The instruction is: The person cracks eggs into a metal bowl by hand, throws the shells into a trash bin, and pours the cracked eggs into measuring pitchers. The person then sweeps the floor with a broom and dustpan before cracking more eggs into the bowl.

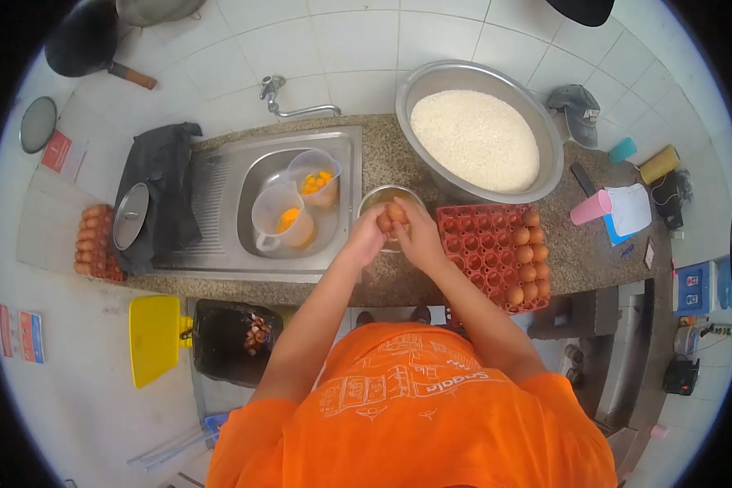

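Note:
Both hands meet over a metal bowl (376, 195) on the granite counter. Brown egg (396, 213) sits between my left hand (367, 236) and my right hand (419, 235), and the fingers of both are closed round it. To the right is a red egg tray (477, 254), with several brown eggs (525, 254) in its right-hand columns. In the sink at the left stand two clear plastic jugs, the front one (273, 208) and the rear one (301, 167), both with yolks inside.
A large metal basin (550, 175) of white grains stands behind the tray. A faucet (281, 106) juts over the sink (244, 195). A black bin (220, 325) with eggshells is below. Pink cup (591, 208) and papers (629, 209) lie right; more eggs (89, 240) sit far left.

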Action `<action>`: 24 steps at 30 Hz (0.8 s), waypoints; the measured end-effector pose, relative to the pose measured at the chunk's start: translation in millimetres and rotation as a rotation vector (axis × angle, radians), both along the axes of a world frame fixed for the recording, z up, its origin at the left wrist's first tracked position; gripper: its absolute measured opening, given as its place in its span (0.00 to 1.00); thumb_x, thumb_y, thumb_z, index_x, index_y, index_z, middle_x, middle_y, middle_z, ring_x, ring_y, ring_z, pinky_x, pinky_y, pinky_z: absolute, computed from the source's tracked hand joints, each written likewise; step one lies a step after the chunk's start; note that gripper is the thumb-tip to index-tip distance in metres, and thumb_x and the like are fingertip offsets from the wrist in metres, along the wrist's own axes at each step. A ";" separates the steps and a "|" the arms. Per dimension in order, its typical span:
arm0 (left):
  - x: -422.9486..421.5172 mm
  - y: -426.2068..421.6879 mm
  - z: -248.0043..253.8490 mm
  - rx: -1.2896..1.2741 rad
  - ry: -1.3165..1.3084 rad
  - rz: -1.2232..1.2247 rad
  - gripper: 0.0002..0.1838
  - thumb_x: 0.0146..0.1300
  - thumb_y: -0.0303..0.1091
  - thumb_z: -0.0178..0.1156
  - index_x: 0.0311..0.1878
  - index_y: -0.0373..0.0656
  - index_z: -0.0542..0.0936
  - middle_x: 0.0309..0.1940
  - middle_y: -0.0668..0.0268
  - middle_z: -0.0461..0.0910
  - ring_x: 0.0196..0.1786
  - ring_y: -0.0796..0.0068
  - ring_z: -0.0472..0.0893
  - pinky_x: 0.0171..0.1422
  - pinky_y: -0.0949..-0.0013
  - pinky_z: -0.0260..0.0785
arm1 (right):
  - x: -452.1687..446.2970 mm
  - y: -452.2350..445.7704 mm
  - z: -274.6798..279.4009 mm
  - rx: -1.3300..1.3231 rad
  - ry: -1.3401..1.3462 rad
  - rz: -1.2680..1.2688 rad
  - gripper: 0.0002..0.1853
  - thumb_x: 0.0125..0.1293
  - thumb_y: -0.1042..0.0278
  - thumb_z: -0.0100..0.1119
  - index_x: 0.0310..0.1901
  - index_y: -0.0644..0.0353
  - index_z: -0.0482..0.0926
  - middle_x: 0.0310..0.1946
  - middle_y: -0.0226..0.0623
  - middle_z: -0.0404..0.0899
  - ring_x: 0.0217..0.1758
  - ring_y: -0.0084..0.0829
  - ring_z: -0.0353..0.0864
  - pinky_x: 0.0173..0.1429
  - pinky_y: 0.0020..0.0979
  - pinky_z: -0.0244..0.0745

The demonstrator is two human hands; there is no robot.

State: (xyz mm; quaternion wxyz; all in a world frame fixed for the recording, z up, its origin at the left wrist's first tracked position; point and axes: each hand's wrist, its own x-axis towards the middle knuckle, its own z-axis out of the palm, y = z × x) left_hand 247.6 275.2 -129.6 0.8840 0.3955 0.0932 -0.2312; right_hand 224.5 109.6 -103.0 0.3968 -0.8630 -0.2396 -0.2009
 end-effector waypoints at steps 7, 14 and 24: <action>22.8 13.0 -11.3 0.645 -0.380 -0.237 0.35 0.71 0.22 0.58 0.81 0.40 0.64 0.67 0.59 0.77 0.65 0.72 0.79 0.64 0.67 0.75 | 48.3 -18.6 -28.6 0.546 0.800 0.038 0.20 0.65 0.70 0.69 0.57 0.61 0.79 0.49 0.43 0.86 0.50 0.35 0.87 0.58 0.36 0.80; 53.1 12.4 -31.9 0.674 -0.537 -0.337 0.43 0.65 0.18 0.58 0.85 0.40 0.58 0.74 0.58 0.72 0.73 0.67 0.75 0.72 0.67 0.71 | 60.7 -20.0 -21.2 0.146 0.486 0.069 0.18 0.58 0.68 0.70 0.50 0.61 0.84 0.44 0.45 0.89 0.51 0.45 0.89 0.58 0.40 0.82; 56.9 12.1 25.2 0.998 -1.106 -0.455 0.38 0.62 0.13 0.52 0.79 0.35 0.65 0.69 0.48 0.78 0.73 0.54 0.78 0.78 0.60 0.68 | 46.7 -28.0 -1.3 0.188 0.445 -0.094 0.17 0.61 0.66 0.71 0.51 0.58 0.82 0.42 0.48 0.89 0.49 0.54 0.89 0.53 0.46 0.83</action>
